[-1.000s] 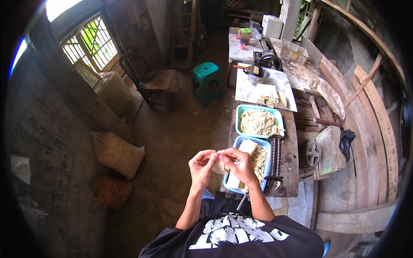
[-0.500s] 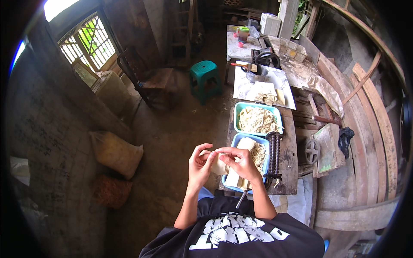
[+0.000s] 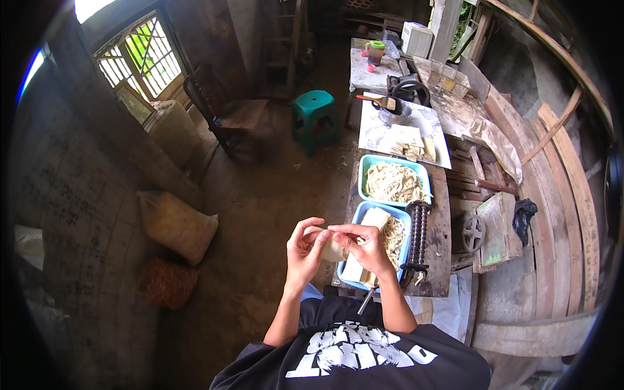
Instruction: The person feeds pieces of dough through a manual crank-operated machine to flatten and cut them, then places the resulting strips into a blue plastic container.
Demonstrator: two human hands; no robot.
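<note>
I pinch one small pale piece of dough (image 3: 334,249) between my left hand (image 3: 304,247) and right hand (image 3: 368,246), held up just above the near blue tray (image 3: 343,270). Two trays sit on the wooden bench (image 3: 442,234): the near one holds flat pale sheets and cut strips, the far teal tray (image 3: 364,170) holds a heap of strips.

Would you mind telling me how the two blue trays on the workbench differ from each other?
The far tray is filled with loose pale strips only; the near tray holds flat pale sheets beside some strips. The far tray lies clear of the hands; the near tray is partly hidden behind the right hand. Both are rectangular.
</note>
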